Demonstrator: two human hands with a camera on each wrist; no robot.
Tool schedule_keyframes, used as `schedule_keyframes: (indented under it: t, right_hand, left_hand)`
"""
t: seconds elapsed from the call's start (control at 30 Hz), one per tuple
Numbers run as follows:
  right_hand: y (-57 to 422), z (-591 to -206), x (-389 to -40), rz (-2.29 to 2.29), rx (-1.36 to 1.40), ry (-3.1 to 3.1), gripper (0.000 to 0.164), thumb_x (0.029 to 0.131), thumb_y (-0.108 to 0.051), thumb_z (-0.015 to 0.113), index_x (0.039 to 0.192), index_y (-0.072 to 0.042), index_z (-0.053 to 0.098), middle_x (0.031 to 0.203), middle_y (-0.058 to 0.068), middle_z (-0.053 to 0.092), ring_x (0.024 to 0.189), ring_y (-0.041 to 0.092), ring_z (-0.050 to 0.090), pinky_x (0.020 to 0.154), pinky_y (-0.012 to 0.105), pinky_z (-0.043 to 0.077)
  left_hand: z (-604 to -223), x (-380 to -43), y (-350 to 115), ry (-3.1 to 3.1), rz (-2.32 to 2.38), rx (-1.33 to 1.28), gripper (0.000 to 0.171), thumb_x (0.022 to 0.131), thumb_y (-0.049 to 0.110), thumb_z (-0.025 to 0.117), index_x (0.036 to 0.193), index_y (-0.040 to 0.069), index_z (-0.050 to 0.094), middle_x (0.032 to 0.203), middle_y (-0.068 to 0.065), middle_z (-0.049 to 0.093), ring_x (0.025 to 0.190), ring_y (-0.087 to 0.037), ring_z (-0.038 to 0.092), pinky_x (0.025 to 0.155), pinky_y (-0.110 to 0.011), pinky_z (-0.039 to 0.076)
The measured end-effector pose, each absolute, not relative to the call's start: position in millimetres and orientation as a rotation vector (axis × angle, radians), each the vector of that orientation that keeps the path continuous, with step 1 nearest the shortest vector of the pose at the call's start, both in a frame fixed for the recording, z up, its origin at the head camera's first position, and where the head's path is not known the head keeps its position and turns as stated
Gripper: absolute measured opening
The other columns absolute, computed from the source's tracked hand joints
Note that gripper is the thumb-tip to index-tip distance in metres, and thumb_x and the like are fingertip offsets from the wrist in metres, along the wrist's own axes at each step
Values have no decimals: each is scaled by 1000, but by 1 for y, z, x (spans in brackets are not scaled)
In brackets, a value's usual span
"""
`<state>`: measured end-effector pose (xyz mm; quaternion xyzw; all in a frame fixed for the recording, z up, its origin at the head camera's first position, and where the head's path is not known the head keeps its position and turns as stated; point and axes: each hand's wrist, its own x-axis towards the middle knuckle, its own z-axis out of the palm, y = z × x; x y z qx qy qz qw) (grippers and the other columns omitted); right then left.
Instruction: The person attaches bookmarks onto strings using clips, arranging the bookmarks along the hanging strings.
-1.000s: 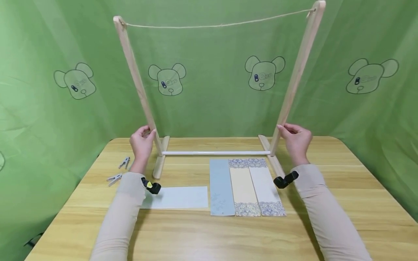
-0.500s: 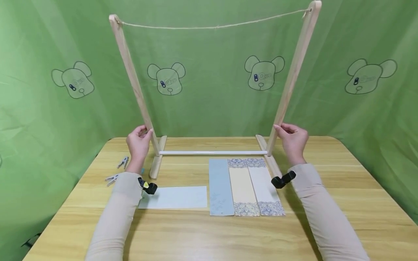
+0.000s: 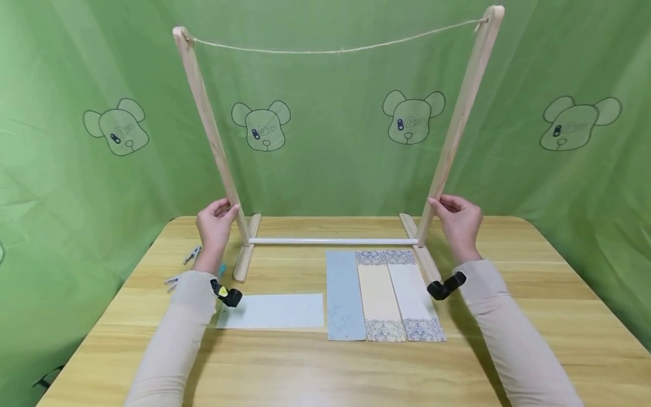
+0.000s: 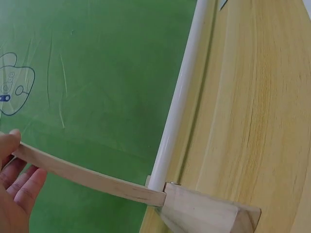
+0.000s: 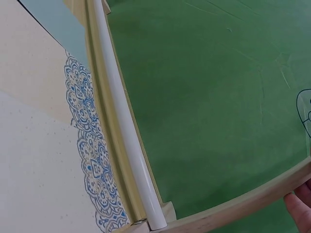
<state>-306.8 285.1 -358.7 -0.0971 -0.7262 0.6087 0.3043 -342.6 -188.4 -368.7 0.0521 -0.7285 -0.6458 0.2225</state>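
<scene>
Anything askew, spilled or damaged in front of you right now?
One thing: the pale card lies crosswise, while the three cards to its right lie lengthwise, side by side. The string on the wooden stand also sags slightly instead of running taut. I see no spill or damage.

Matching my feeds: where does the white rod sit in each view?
Head: white rod runs crosswise, just below centre.
Left wrist: rod slants from top, right of centre, to lower centre.
Right wrist: rod slants from top left to bottom centre.
Shared landmark: green backdrop.
</scene>
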Motion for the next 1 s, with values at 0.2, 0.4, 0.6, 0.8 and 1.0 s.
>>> schedule_keyframes:
  t: [0.2, 0.4, 0.6, 0.8, 1.0]
  right_hand:
    - [289, -356, -301, 1560, -217, -2032, 39, 79, -16, 76, 110, 5, 65, 87, -4, 72, 71, -6, 63, 68, 9, 52]
    - [296, -356, -287, 1477, -181, -2124, 43, 81, -19, 75, 117, 0, 63, 112, 15, 65, 77, -9, 61, 72, 8, 51]
    - [305, -365, -265, 1396, -208, -2195, 47, 82, -25, 74, 119, 1, 61, 114, 12, 65, 79, -12, 59, 71, 7, 50]
    - [308, -375, -240, 1472, -159, -2283, 50, 83, -24, 74, 120, 6, 58, 94, -19, 68, 78, -11, 61, 72, 7, 50]
    - [300, -385, -217, 1461, -71, -2372, 48, 85, -22, 72, 119, 9, 58, 91, -25, 65, 79, -12, 62, 72, 8, 50]
  left_hand:
    - [-369, -338, -196, -2007, -1813, 114, 35, 80, 13, 75, 112, 0, 66, 112, -18, 66, 81, -2, 64, 79, -17, 54]
    - [-367, -328, -206, -2068, -1768, 67, 37, 82, 16, 74, 116, 4, 65, 117, -14, 65, 94, -7, 65, 83, -17, 53]
    - [-373, -313, -224, -2166, -1687, 62, 39, 84, 18, 72, 120, 4, 63, 121, -13, 63, 95, -4, 63, 85, -16, 52]
    - [-383, -299, -245, -2198, -1656, 55, 40, 85, 16, 71, 121, 0, 61, 122, -17, 62, 88, 5, 62, 82, -13, 51]
    - [-391, -284, -266, -2252, -1660, 35, 45, 86, 15, 69, 125, -3, 56, 124, -22, 58, 88, 6, 60, 82, -11, 50]
